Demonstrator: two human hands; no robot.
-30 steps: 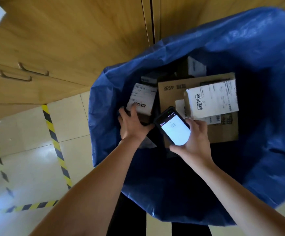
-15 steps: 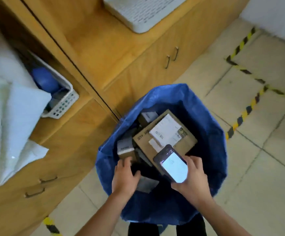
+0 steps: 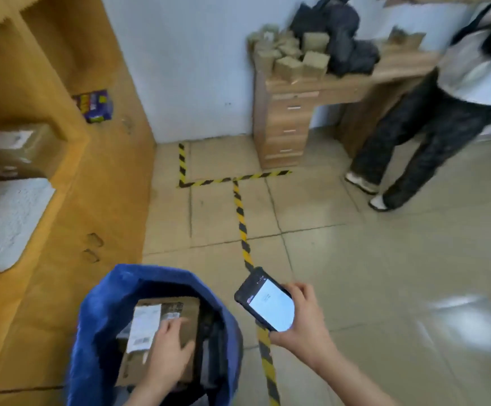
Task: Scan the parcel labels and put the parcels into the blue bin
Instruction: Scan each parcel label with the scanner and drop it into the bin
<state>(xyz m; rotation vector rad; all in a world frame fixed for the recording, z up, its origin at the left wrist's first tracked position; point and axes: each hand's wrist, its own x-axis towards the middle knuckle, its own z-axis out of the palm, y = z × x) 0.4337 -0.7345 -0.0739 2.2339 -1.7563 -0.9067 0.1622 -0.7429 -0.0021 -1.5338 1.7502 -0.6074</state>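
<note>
Loose is the grip of the left hand (image 3: 168, 358): straight fingers rest flat on a brown cardboard parcel (image 3: 190, 315) lying in the soft blue bin (image 3: 98, 332). The parcel's long axis runs away from the person, white label (image 3: 144, 326) up. Right of the bin, the right hand (image 3: 305, 326) grips a slim black phone (image 3: 267, 306), lit screen up, top slanting up-left.

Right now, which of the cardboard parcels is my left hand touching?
The labelled box inside the blue bin; your left hand lies on it. The shelf box and desk pile sit untouched.
</note>
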